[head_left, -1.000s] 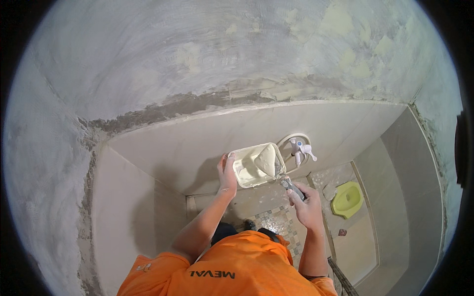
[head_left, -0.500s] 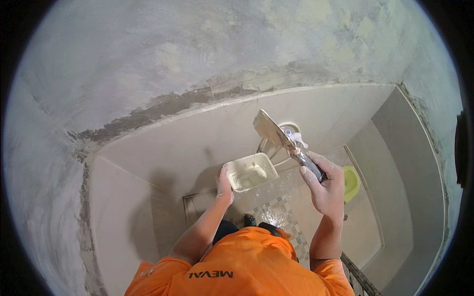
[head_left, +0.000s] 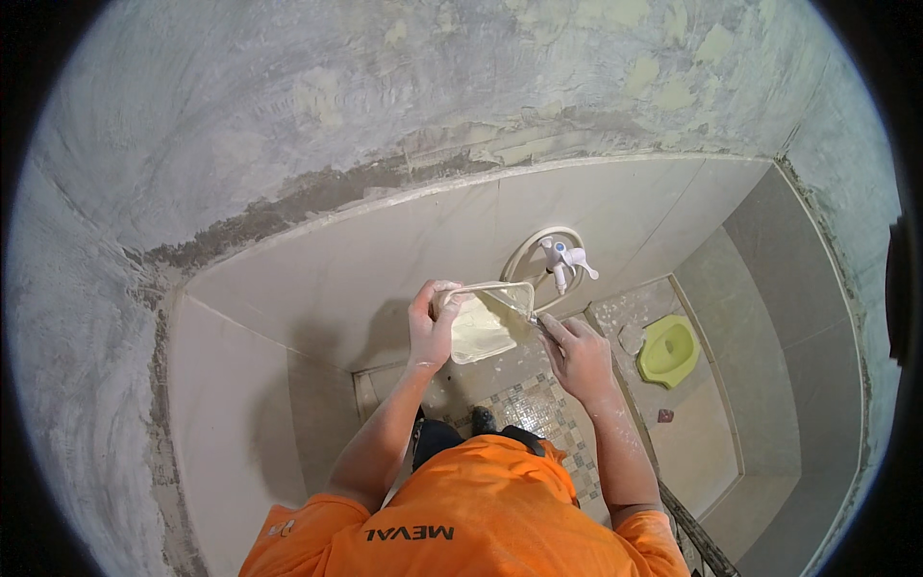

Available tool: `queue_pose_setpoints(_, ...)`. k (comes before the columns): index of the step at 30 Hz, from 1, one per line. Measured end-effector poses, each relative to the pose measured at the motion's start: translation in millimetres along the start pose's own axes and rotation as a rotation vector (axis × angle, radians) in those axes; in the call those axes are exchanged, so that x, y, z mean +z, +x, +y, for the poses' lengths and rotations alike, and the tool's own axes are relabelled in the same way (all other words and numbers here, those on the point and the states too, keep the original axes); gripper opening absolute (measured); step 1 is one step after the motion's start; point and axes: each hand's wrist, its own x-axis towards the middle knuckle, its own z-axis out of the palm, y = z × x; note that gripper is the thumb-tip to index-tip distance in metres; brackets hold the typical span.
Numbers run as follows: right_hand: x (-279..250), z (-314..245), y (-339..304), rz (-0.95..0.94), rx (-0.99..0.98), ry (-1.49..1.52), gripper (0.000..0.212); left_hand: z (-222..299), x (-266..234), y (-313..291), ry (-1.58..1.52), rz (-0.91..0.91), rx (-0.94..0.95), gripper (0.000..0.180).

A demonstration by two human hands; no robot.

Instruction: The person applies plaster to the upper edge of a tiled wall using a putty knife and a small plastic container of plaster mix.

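My left hand [head_left: 435, 325] grips a small pale rectangular tub [head_left: 478, 338] by its left side, tilted so its opening faces me. Cream-coloured filler paste [head_left: 481, 322] coats the inside. My right hand [head_left: 581, 358] is closed on the handle of a putty knife [head_left: 520, 310], whose blade reaches into the tub at its right side. Much of the blade is hidden by the tub and paste. Both hands are dusted with white, and they are held in front of my chest.
Ahead, a tiled wall [head_left: 404, 245] meets rough plaster [head_left: 365, 96] above. A white tap [head_left: 562, 262] with a coiled hose juts from the tiles. Lower right sits a yellow-green squat toilet [head_left: 668, 352]; a dark rail [head_left: 697, 539] slants beside my right arm. Below is a mosaic floor [head_left: 538, 404].
My right hand has lowered and moved left, bringing the putty knife from upright in the air into the tub. My left hand has tipped the tub toward me and raised it slightly.
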Motion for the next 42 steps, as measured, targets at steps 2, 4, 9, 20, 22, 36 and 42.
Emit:
queue_pose_setpoints(2, 10, -1, -4, 0.031, 0.033, -0.002, 0.030, 17, 3, 1, 0.060, -0.038, 0.107, 0.017)
queue_pose_setpoints(4, 18, -3, -10, 0.047, 0.089, 0.014, 0.026, 19, 2, 6, 0.051, 0.007, 0.166, 0.016)
queue_pose_setpoints(9, 52, -10, -27, 0.033, 0.377, 0.455, 0.027, 31, 5, 12, 0.039, 0.144, 0.124, 0.015)
queue_pose_setpoints(20, 44, -20, -1, -0.402, 0.996, 1.571, 0.019, 19, 19, 18, 0.077, 0.229, 0.027, 0.018)
queue_pose_setpoints(22, 30, -32, 11, -0.297, 0.962, 1.500, 0.021, -3, 6, 23, -0.083, 0.316, -0.083, 0.023)
queue_pose_setpoints(36, -83, -55, 41, 0.113, 0.308, 0.719, 0.032, -57, 1, -2, -0.539, 0.228, -0.699, 0.055)
queue_pose_setpoints(42, -106, -64, 46, 0.219, 0.228, 0.723, 0.030, -69, 3, -20, -0.515, 0.265, -0.716, 0.050)
